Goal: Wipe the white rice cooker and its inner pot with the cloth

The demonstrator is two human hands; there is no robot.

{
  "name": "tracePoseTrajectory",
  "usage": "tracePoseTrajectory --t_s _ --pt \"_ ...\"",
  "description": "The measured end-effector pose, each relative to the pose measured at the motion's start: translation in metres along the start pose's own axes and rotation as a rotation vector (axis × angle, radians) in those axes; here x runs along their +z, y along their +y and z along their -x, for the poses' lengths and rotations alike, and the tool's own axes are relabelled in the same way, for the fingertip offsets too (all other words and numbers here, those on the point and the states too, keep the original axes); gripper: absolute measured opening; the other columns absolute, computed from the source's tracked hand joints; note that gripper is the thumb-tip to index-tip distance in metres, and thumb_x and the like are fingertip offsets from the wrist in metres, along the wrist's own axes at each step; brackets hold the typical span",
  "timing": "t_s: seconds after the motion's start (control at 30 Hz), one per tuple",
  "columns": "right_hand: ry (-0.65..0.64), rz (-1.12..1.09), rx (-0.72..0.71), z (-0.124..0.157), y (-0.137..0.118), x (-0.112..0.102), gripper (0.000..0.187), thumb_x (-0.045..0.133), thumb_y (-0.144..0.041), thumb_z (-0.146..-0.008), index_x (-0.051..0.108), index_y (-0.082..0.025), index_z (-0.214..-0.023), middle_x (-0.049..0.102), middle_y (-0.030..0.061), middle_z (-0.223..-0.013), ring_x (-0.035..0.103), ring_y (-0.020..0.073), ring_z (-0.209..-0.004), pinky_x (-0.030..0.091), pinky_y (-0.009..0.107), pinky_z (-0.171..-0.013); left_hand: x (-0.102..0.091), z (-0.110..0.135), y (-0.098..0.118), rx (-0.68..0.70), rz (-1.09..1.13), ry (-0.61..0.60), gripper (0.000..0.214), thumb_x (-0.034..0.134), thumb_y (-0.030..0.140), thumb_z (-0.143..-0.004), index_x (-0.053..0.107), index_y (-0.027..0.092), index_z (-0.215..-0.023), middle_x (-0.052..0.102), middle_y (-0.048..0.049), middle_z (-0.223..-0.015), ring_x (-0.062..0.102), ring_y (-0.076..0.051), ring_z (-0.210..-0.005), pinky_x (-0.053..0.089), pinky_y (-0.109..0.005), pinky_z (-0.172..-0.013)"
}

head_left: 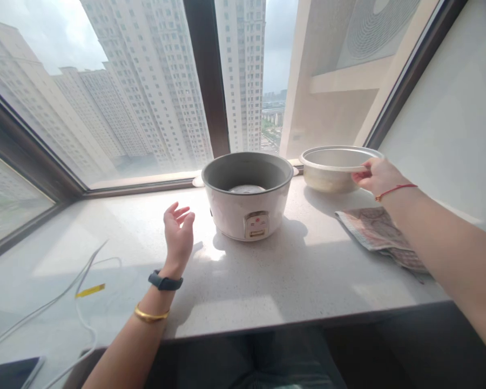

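Observation:
A white rice cooker body point(227, 210) stands upright in the middle of the counter, lidless, its grey inside and round heating plate point(247, 189) showing. To its right is a metal inner pot point(328, 178), its base at or just above the counter. My right hand point(375, 175) pinches the near right part of that pot's rim, thumb and fingers closed on it. My left hand point(179, 232) hovers left of the cooker, palm turned toward it, fingers loosely curled and apart, holding nothing.
A folded checked cloth point(383, 235) lies under my right forearm. On the left, a white cable point(81, 302) with a yellow tag point(90, 290) trails over the counter point(243, 292). A phone point(14, 374) is at the lower left corner. Windows with a dark frame point(208, 75) rise behind.

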State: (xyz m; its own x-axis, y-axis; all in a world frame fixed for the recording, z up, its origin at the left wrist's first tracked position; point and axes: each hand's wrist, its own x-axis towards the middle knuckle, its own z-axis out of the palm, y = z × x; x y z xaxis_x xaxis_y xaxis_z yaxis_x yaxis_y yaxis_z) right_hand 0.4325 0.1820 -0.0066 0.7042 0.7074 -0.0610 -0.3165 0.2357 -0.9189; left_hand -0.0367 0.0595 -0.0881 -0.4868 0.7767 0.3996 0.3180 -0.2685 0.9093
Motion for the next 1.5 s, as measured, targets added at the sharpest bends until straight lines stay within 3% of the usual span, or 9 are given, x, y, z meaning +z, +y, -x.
tracePoseTrajectory --t_s 0.13,0.3,0.53,0.73,0.9,1.0,1.17,1.37,1.5 --pt "-0.075 -0.157 0.028 0.031 -0.042 0.01 0.032 0.034 0.011 -0.077 0.046 -0.018 -0.068 0.064 -0.0006 -0.088 0.064 0.0052 -0.076 0.05 0.017 -0.06 0.006 0.001 -0.001 -0.004 0.002 -0.009 0.056 0.067 0.033 -0.085 0.048 0.015 -0.134 0.064 -0.0151 -0.122 0.064 -0.027 -0.111 0.052 -0.046 -0.098" --pt "-0.53 -0.4 -0.059 0.111 -0.081 0.037 0.035 0.031 0.009 -0.081 0.052 -0.018 -0.074 0.068 0.0048 -0.092 0.069 0.0089 -0.094 0.055 0.019 -0.073 0.01 0.002 -0.006 0.021 0.007 -0.031 0.055 0.067 0.033 -0.085 0.048 0.016 -0.134 0.064 -0.0139 -0.121 0.065 -0.026 -0.11 0.052 -0.046 -0.098" --pt "-0.656 -0.312 0.239 0.184 -0.06 0.077 0.021 0.042 0.002 -0.086 0.051 -0.017 -0.083 0.057 -0.0019 -0.072 0.057 0.0049 -0.063 0.053 0.015 -0.059 0.005 -0.003 -0.016 -0.009 -0.007 -0.017 0.056 0.068 0.034 -0.084 0.048 0.016 -0.132 0.065 -0.0133 -0.118 0.065 -0.026 -0.107 0.051 -0.047 -0.099" --pt "-0.669 -0.099 0.39 0.19 -0.026 0.087 0.021 0.05 0.001 -0.085 0.05 -0.019 -0.08 0.052 -0.003 -0.065 0.051 0.006 -0.054 0.053 0.016 -0.049 0.003 0.001 -0.01 0.008 0.025 -0.052 0.053 0.066 0.034 -0.086 0.048 0.016 -0.133 0.065 -0.0135 -0.118 0.065 -0.025 -0.109 0.05 -0.047 -0.1" --pt "-0.748 0.138 0.372 0.175 -0.026 0.079 0.014 0.059 -0.006 -0.09 0.057 -0.017 -0.08 0.058 -0.0003 -0.066 0.06 0.0087 -0.057 0.06 0.019 -0.056 0.004 0.003 -0.011 0.025 0.009 -0.086 0.054 0.067 0.035 -0.087 0.047 0.016 -0.134 0.065 -0.0135 -0.119 0.066 -0.026 -0.109 0.051 -0.047 -0.099" --pt "-0.823 0.331 0.325 0.158 -0.026 0.072 0.017 0.069 -0.017 -0.089 0.058 -0.018 -0.076 0.059 0.0001 -0.063 0.059 0.0093 -0.052 0.059 0.02 -0.053 0.005 0.005 -0.014 0.044 0.001 -0.129 0.055 0.065 0.04 -0.089 0.047 0.017 -0.136 0.064 -0.0141 -0.119 0.066 -0.027 -0.107 0.052 -0.05 -0.098" --pt "-0.79 0.581 0.093 0.141 -0.004 0.055 0.036 0.084 -0.041 -0.076 0.057 -0.019 -0.067 0.058 0.0017 -0.061 0.058 0.0122 -0.052 0.056 0.026 -0.053 0.009 0.019 -0.01 0.269 -0.103 -0.341 0.068 0.065 0.05 -0.091 0.038 0.022 -0.148 0.05 -0.0191 -0.145 0.055 -0.033 -0.129 0.044 -0.058 -0.108" --pt "-0.633 0.382 -0.069 0.144 0.041 0.036 0.043 0.072 -0.063 -0.076 0.058 -0.026 -0.094 0.067 0.0046 -0.115 0.063 0.0221 -0.105 0.056 0.032 -0.08 0.016 0.012 0.004 0.18 0.008 -0.442 0.105 0.071 0.062 -0.083 0.007 0.035 -0.162 0.011 -0.0145 -0.17 0.015 -0.039 -0.155 0.017 -0.066 -0.122" --pt "-0.713 0.262 -0.034 0.152 0.054 0.037 0.063 0.066 -0.069 -0.075 0.049 -0.04 -0.128 0.053 -0.0017 -0.144 0.054 0.0241 -0.127 0.053 0.036 -0.091 0.023 -0.01 0.026 0.103 0.224 -0.484 0.114 0.074 0.069 -0.077 0.002 0.042 -0.162 0.021 -0.0111 -0.168 0.018 -0.036 -0.155 0.028 -0.063 -0.118"
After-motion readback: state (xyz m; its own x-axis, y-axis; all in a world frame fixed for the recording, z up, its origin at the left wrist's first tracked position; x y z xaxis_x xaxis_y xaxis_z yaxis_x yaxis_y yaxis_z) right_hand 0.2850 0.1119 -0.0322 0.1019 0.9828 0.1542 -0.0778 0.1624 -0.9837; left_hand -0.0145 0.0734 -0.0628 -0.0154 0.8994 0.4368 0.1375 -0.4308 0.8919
